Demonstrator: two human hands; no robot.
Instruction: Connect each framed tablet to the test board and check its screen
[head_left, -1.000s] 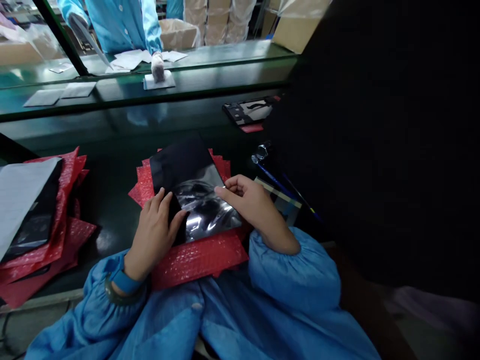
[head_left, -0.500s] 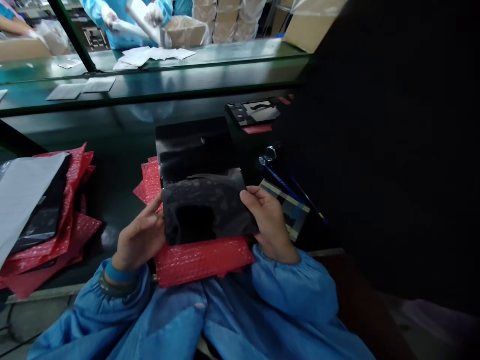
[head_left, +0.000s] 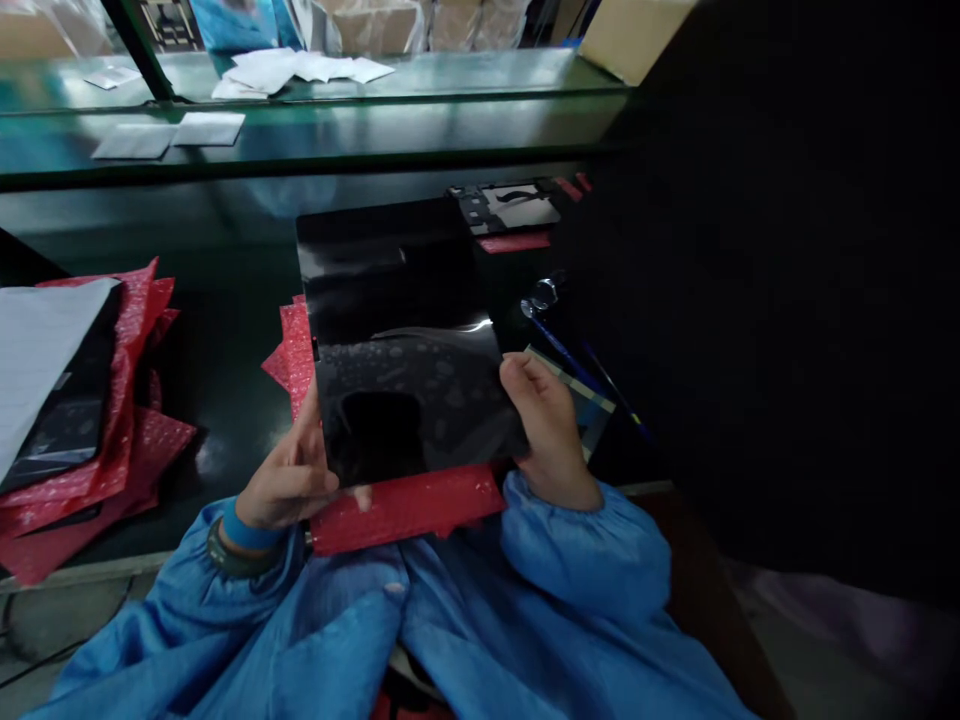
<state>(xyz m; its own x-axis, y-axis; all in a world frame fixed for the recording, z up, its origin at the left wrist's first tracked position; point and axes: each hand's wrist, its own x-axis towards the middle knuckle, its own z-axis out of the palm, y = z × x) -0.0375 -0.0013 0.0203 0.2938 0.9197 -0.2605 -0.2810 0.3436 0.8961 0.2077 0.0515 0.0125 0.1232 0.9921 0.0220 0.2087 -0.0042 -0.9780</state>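
A glossy black screen panel (head_left: 405,350) with bubbled clear film on its lower half is held in front of me, tilted. My right hand (head_left: 551,430) grips its right edge, thumb on top and the other fingers mostly hidden. At the lower left corner, my left hand (head_left: 296,470) holds the panel from beside and beneath, with a fingertip showing below the bottom edge. Red bubble-wrap sheets (head_left: 409,510) lie under the panel, partly covered by it.
To the left, a stack of red bubble wrap (head_left: 142,340) carries a black panel (head_left: 71,420) and a white sheet (head_left: 41,350). A opened device (head_left: 510,210), a blue pen-like tool (head_left: 562,345) and a taped plate (head_left: 592,405) lie right. White packets (head_left: 210,128) rest on the shelf beyond.
The panel has turned its face more toward me and its lower right corner has shifted right. My left fingers have moved beneath its bottom edge. The view has dipped slightly.
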